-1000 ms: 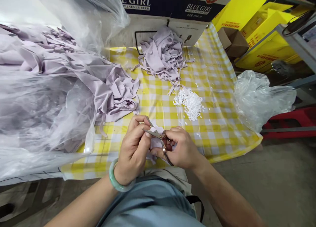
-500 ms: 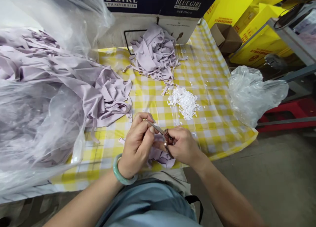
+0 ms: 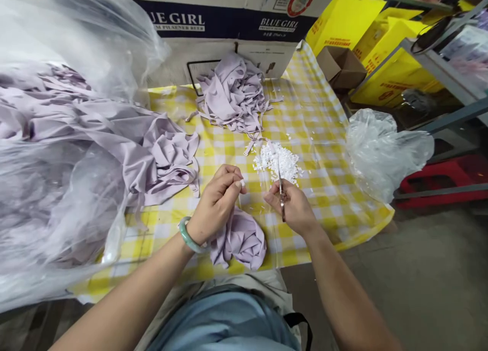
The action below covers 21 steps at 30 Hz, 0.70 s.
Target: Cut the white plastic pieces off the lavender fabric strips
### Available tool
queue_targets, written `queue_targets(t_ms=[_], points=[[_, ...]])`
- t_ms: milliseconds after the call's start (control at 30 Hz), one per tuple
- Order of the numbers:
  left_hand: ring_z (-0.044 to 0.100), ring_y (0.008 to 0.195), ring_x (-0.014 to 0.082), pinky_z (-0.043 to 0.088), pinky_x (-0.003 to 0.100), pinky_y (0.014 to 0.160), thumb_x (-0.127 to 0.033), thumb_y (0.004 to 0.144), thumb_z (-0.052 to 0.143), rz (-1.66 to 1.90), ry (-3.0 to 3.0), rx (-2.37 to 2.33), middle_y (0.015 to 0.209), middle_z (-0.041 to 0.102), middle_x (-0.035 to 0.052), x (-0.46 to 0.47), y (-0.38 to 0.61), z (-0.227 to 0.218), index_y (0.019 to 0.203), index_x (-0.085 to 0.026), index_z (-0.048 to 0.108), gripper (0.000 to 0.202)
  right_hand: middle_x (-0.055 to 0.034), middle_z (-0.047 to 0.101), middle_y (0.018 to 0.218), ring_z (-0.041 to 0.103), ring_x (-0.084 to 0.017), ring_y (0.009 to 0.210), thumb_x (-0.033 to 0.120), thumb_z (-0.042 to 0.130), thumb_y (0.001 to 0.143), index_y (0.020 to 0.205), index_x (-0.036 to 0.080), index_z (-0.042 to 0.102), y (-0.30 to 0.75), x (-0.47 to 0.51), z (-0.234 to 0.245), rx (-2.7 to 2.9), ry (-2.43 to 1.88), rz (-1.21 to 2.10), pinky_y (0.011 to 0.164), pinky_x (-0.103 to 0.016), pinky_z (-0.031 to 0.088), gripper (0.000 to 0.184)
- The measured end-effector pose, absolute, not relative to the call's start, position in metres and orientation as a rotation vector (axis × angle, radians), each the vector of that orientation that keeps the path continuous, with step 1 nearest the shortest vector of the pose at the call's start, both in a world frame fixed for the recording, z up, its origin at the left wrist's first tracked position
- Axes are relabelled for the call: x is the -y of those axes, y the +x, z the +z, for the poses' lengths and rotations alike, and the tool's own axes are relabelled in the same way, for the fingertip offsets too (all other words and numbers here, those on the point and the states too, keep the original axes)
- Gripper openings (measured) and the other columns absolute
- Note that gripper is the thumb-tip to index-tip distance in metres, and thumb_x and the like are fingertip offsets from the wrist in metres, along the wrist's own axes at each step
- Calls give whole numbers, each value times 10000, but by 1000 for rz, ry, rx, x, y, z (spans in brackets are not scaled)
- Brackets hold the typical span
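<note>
Scissors (image 3: pixel 282 201) have swung away from the left hand (image 3: pixel 224 196) since a half-second ago, and now they stand at its three o'clock, tips aimed at twelve! Left hand: fingers curled in, thumb and forefinger pinching a tiny white piece (image 3: pixel 243 182). Right hand (image 3: pixel 293 206): fingers closed around the scissors' handles; whether the blades are parted, can't tell from this edge-on view. Lavender cloth (image 3: pixel 246 239) lies bunched at the left hand's five o'clock, partly beneath the wrist. White scraps (image 3: pixel 284 163) heap up at two o'clock, right by the blade tips, and a lavender pile (image 3: pixel 232 94) sits at twelve.
</note>
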<state>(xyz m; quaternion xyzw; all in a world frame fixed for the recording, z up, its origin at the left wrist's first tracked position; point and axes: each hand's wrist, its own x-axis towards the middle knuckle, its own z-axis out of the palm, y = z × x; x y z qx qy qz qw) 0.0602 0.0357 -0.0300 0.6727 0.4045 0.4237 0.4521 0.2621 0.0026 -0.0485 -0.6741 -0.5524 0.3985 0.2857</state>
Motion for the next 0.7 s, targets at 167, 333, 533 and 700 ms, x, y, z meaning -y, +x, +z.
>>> queue_targets(t_ms=[167,333,533,700], points=[[588,1071,212,474,365,960,-246,965,476,1042,1657,-989,1031,591,96,-44,35,-17,821,-162,658,247,-33,660,876,590,-174,774,461,717,771,914,217,603,243,4,-37,1477,-1686,991,749,-322,485,304],[501,1302,255,426,407,1059,-271,923,551,1047,1912,-1215,1296,555,140,-62,-4,-14,995,-157,661,174,-61,682,1066,616,-204,880,436,765,749,965,243,564,225,13,-44,1438,-1647,894,855,-388,495,353],[572,1014,235,473,406,923,-217,898,543,866,2113,-1307,1019,590,99,-5,-22,-39,933,-164,605,88,-71,647,1027,615,-242,1013,306,748,764,909,245,481,206,38,-52,1658,-1568,759,925,-413,469,310],[527,886,257,463,422,802,-293,877,608,532,2180,-1161,959,608,115,47,1,-61,863,-163,576,135,-76,648,1033,623,-230,999,270,674,800,870,243,461,208,39,-52,1592,-1596,823,926,-408,468,225]])
